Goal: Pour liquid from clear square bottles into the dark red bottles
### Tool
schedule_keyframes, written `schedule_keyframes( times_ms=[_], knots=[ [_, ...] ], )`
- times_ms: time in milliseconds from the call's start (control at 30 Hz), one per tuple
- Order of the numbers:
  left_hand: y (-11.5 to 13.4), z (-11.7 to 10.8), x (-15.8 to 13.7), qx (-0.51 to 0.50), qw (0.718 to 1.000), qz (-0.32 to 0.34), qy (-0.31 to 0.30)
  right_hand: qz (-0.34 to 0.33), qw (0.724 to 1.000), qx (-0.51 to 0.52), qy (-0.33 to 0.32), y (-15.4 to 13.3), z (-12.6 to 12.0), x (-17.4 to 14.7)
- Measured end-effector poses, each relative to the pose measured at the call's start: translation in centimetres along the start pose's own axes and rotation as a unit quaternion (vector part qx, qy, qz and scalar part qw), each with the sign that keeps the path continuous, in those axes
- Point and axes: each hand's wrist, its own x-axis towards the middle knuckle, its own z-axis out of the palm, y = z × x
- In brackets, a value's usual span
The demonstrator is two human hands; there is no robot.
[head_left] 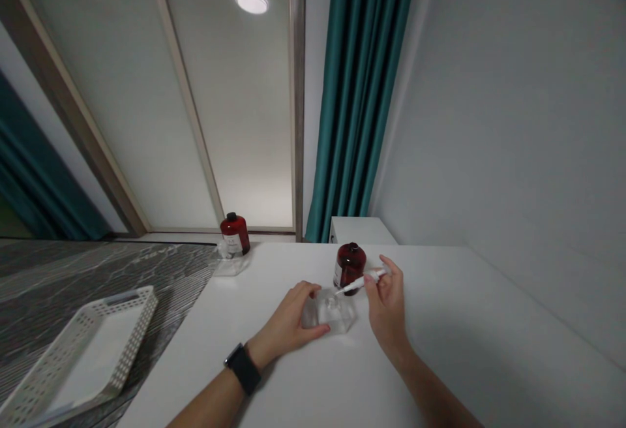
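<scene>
My left hand (296, 317) has its thumb and fingers closed around the side of a small clear plastic container (340, 318) on the white table. Between the fingers of my right hand (387, 307) is a slim white pen-like tool (359, 282). Its thin tip points down to the left, over the container; whether the two touch I cannot tell. Just behind stands a dark red bottle (351, 259) with a pale label, partly covered by the tool. A black watch sits on my left wrist.
A second red bottle (236, 235) with a black cap stands at the table's far left corner, with a clear plastic piece (229, 266) in front. Left of the table (440, 376), a white perforated basket (122, 363) rests on a grey striped surface. A wall rises at right.
</scene>
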Motion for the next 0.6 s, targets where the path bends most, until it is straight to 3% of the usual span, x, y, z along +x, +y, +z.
schedule_keyframes(
  times_ms=[233,433,600],
  knots=[
    [-0.2,0.0,0.0,0.005,1.0,-0.005,0.001,0.003,0.997,-0.016,-0.076,1.0,0.2,-0.5],
    [-0.2,-0.1,0.0,0.006,1.0,-0.008,-0.003,0.06,0.994,0.031,-0.09,0.2,-0.4,0.8],
    [-0.3,0.1,0.0,0.005,1.0,-0.008,0.0,0.095,0.992,0.028,-0.075,-0.4,-2.5,3.2]
  ],
)
